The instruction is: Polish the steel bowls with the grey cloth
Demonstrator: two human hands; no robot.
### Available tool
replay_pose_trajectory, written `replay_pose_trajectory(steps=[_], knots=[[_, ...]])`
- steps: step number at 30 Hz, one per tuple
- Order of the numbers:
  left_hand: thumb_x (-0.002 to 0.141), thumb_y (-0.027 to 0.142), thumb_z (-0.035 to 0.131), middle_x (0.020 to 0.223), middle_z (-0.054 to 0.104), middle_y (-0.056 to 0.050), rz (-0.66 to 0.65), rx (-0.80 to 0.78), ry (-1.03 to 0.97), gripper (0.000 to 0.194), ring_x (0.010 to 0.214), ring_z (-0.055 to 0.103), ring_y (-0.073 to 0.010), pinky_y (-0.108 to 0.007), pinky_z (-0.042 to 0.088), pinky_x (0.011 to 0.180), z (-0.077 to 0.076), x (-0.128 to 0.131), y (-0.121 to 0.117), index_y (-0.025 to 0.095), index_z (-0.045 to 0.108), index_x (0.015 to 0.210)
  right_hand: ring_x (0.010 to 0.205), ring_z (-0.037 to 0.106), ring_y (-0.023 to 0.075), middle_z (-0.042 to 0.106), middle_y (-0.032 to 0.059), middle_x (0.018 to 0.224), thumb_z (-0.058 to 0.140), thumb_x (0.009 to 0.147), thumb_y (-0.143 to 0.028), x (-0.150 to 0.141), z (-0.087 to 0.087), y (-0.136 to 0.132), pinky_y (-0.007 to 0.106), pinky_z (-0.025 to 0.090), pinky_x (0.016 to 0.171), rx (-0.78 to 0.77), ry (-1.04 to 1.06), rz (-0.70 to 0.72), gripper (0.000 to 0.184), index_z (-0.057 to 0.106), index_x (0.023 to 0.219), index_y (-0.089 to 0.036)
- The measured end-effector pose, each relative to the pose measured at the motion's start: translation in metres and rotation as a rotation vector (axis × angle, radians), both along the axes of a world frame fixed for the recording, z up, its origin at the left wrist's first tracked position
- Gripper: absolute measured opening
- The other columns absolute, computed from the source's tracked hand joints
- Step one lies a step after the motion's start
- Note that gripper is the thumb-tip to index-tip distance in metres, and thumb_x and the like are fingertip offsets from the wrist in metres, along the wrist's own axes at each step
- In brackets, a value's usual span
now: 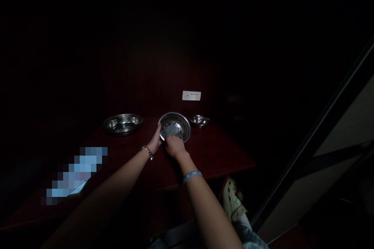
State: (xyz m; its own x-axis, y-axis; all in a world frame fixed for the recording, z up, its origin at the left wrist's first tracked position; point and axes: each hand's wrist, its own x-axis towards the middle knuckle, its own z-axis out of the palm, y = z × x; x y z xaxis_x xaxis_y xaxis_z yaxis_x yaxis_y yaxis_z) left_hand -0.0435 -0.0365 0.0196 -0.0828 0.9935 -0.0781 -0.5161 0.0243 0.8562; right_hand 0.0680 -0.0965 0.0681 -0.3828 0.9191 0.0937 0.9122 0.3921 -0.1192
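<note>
A: Centre of the frame, here's the round, shiny steel bowl, tipped towards us! The left hand grips its left rim, but how far those fingers wrap underneath, I can't tell.

B: And the right hand, fingers curled round a crumpled grey-green cloth, is down in the lower part of that bowl. The danger for me? A one-sided hold: too hard a push from the cloth could swivel the rim out of the left fingers.

A: Is its underside on the dark red wooden surface? Hidden from us! If it's lifted, a slip could mean a clattering drop.

B: Look just right: a smaller shallow steel bowl, awfully near. A swing that way could knock it along.

A: The wide oval-looking steel bowl, left of centre, stands clear enough; I'd judge it safer.

B: And it's so dark in there! Poor light might let a missed patch or a loosening grip go unnoticed.
</note>
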Motion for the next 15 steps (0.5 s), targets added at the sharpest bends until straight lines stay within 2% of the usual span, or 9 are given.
replay_pose_trajectory(steps=[6, 9, 12, 15], knots=[[0.106, 0.057, 0.044, 0.137, 0.074, -0.015, -0.068, 0.038, -0.091, 0.059, 0.123, 0.071, -0.0299, -0.044, 0.056, 0.108, 0.003, -0.002, -0.005, 0.025, 0.056, 0.154, 0.114, 0.077, 0.0301, 0.08, 0.0178, 0.122, 0.042, 0.107, -0.023, 0.02, -0.007, 0.008, 0.039, 0.059, 0.098, 0.115, 0.075, -0.055, 0.041, 0.066, 0.139, -0.019], [0.108, 0.058, 0.037, 0.146, 0.068, -0.013, -0.065, 0.071, -0.13, 0.062, 0.125, 0.071, -0.027, -0.044, 0.054, 0.11, 0.006, -0.003, -0.006, 0.03, 0.043, 0.163, 0.113, 0.076, 0.0272, 0.08, 0.0132, 0.121, 0.046, 0.107, -0.025, 0.032, -0.004, 0.015, 0.035, 0.056, 0.098, 0.158, 0.237, -0.04, 0.038, 0.07, 0.136, -0.024], [0.108, 0.059, 0.034, 0.153, 0.063, -0.013, -0.019, 0.083, -0.128, 0.063, 0.131, 0.067, -0.0248, -0.043, 0.051, 0.113, 0.008, -0.005, -0.005, 0.031, 0.04, 0.164, 0.106, 0.075, 0.0247, 0.081, 0.008, 0.113, 0.055, 0.105, -0.035, 0.049, 0.007, 0.026, 0.034, 0.055, 0.096, 0.171, 0.608, 0.049, 0.03, 0.075, 0.124, -0.024], [0.108, 0.058, 0.036, 0.152, 0.064, -0.013, 0.017, 0.05, -0.117, 0.062, 0.134, 0.066, -0.0239, -0.041, 0.05, 0.114, 0.007, -0.005, -0.004, 0.028, 0.045, 0.161, 0.093, 0.073, 0.0224, 0.079, 0.0048, 0.095, 0.062, 0.1, -0.049, 0.071, 0.021, 0.037, 0.033, 0.057, 0.09, 0.05, 1.11, 0.142, 0.033, 0.077, 0.104, -0.02]])
